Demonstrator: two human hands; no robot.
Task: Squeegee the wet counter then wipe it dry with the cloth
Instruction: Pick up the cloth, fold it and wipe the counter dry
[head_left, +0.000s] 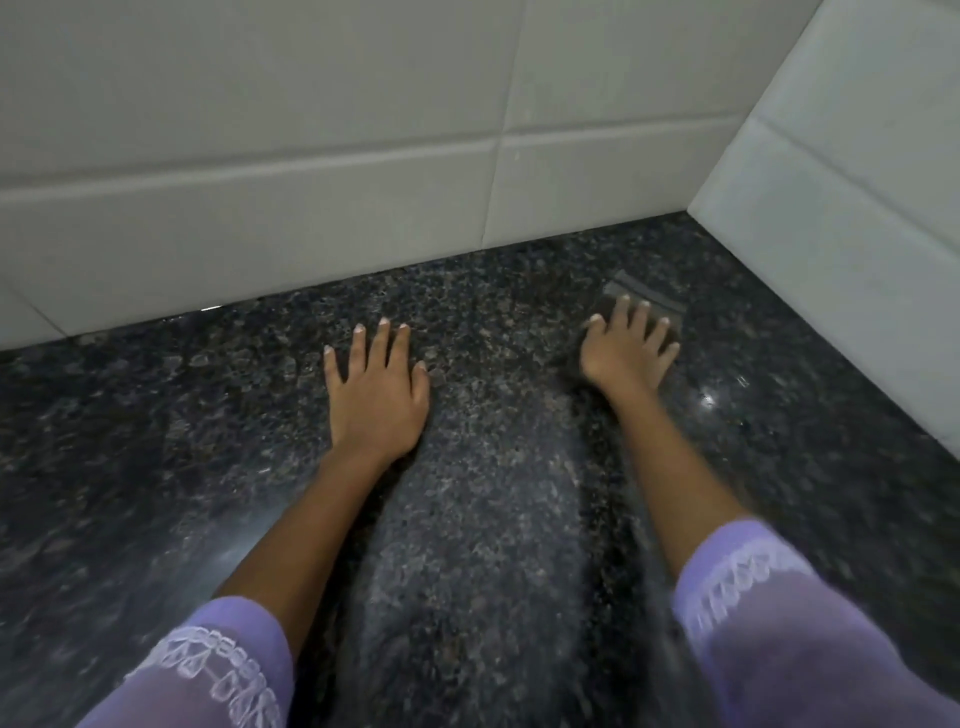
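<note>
pressing flat on the dark speckled granite worktop (493, 519), the left hand (376, 395) lies palm down with its fingers spread and straight, its grip wide open and holding nothing. the right hand (626, 351) is further back and to the right, near the corner where the two white tiled walls (311, 156) meet. its fingers are spread over a grey cloth (647, 299), pinning it against the worktop; the grip is not closed around the cloth, only laid flat on top of it. the cloth shows beyond the fingertips as a folded grey edge with a darker band, and the rest is hidden under the palm. the right hand and forearm are blurred. between the two forearms runs a duller, hazier strip of stone, while the surface to either side looks glossier and shows small bright reflections to the right of the right wrist. both arms wear lilac sleeves (779, 623) with white lace trim, reaching to mid forearm.
</note>
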